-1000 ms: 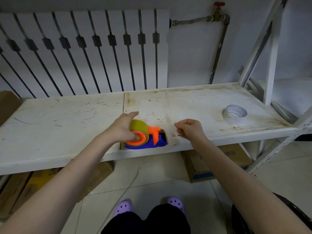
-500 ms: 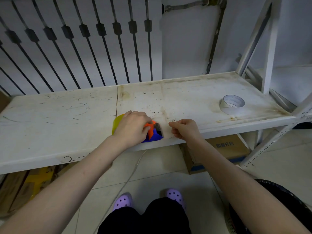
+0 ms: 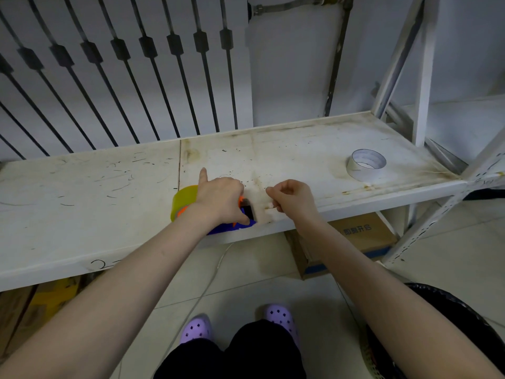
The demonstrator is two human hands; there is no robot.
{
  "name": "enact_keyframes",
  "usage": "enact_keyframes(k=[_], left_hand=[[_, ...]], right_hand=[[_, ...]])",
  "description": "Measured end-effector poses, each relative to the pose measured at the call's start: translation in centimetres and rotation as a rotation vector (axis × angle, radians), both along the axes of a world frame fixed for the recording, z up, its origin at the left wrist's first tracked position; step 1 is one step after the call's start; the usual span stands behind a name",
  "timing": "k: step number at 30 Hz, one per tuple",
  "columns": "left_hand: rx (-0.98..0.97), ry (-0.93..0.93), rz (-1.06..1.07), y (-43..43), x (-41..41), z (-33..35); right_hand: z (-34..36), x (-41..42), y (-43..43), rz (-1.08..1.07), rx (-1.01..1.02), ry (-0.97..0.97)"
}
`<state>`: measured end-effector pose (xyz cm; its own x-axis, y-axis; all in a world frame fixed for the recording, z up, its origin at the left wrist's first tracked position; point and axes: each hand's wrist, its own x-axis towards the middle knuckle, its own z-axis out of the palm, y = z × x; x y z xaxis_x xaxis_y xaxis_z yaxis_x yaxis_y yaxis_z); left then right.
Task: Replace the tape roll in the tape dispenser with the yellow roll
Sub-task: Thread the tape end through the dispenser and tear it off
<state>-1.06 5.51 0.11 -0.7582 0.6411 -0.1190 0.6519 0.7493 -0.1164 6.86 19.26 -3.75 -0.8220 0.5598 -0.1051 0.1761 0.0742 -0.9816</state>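
The blue and orange tape dispenser (image 3: 232,227) lies at the front edge of the white shelf (image 3: 82,209), with the yellow roll (image 3: 184,199) mounted on it. My left hand (image 3: 221,199) presses down on the dispenser, index finger pointing away, hiding most of the orange parts. My right hand (image 3: 292,199) sits just to the right, fingers pinched on the free end of the tape, which stretches faintly from the dispenser's mouth. A white tape roll (image 3: 365,164) lies flat on the shelf at the far right.
A metal railing and a wall pipe stand behind the shelf. Shelf uprights (image 3: 420,77) rise at the right. A cardboard box (image 3: 352,239) sits under the shelf, more boxes at lower left, and a dark bin (image 3: 451,332) at lower right.
My left hand shifted from gripping the roll's side to covering the dispenser from above, index finger now extended. My right hand kept its pinch just right of the dispenser. The camera tilted down slightly.
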Motion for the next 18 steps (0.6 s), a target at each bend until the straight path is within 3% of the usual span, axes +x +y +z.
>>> enact_keyframes(k=[9, 15, 18], left_hand=[[-0.015, 0.013, -0.058, 0.3, -0.2, -0.1], [0.049, -0.063, -0.092, -0.4, -0.4, -0.1], [0.024, 0.035, -0.182, -1.1, -0.3, 0.2]], right_hand=[[1.7, 0.6, 0.4, -0.085, 0.221, 0.147], [-0.2, 0.7, 0.3, -0.079, 0.1, -0.001], [-1.0, 0.6, 0.4, -0.022, 0.062, -0.108]])
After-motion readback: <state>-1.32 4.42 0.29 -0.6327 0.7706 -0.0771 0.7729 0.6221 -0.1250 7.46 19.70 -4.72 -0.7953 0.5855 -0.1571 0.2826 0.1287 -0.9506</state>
